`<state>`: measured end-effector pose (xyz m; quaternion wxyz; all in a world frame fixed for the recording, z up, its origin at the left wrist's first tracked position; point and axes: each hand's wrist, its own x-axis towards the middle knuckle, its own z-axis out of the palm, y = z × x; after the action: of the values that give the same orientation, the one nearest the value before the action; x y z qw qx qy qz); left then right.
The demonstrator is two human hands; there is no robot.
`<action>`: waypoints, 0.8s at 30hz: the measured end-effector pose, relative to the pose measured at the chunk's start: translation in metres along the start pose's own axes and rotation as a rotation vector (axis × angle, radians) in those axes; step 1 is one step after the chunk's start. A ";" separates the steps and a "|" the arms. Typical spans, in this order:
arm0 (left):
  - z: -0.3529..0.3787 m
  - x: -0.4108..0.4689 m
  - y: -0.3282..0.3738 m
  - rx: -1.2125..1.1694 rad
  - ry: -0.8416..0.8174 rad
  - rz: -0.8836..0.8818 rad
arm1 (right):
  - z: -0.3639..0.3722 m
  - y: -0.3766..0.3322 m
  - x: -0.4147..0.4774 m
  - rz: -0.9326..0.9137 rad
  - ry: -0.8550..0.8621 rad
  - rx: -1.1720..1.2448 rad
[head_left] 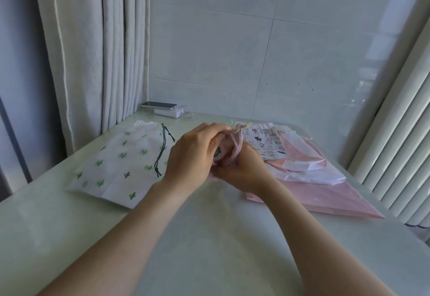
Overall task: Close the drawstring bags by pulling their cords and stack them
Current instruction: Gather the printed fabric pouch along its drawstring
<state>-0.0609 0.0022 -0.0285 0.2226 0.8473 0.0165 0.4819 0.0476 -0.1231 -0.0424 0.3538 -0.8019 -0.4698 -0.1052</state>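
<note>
Both hands meet over the middle of the table around a small pink fabric bag (233,150). My left hand (193,153) curls over its top and left side. My right hand (244,167) grips it from below and the right. A pale cord (239,129) sticks out of the bunched mouth above my fingers. To the left a white bag with green cacti (116,165) lies flat, its dark cord (160,153) loose along the right edge. On the right lies a pile: a cat-print bag (267,144), white bags (309,172) and a large pink bag (325,195).
The pale table (186,237) ends at a tiled wall. A phone on a white power bank (168,110) sits at the back left corner. Curtains (93,51) hang at the left, and a ribbed radiator (400,144) stands along the right edge.
</note>
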 end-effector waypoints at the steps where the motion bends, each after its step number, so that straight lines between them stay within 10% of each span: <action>1: 0.000 0.000 -0.001 -0.017 -0.006 -0.017 | 0.002 0.001 0.000 0.002 0.008 -0.067; 8: -0.004 -0.003 0.003 0.316 -0.311 -0.416 | 0.000 -0.003 0.001 0.210 -0.001 -0.021; 15: -0.005 0.000 -0.003 0.166 -0.417 -0.477 | -0.010 -0.011 0.006 0.330 0.096 0.200; 24: -0.023 0.001 0.000 0.357 -0.297 -0.225 | 0.000 -0.029 0.009 0.162 0.101 -0.796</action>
<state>-0.0793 0.0103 -0.0179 0.1216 0.9275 0.1627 0.3139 0.0284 -0.1083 -0.0247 0.0458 -0.9045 -0.3096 -0.2898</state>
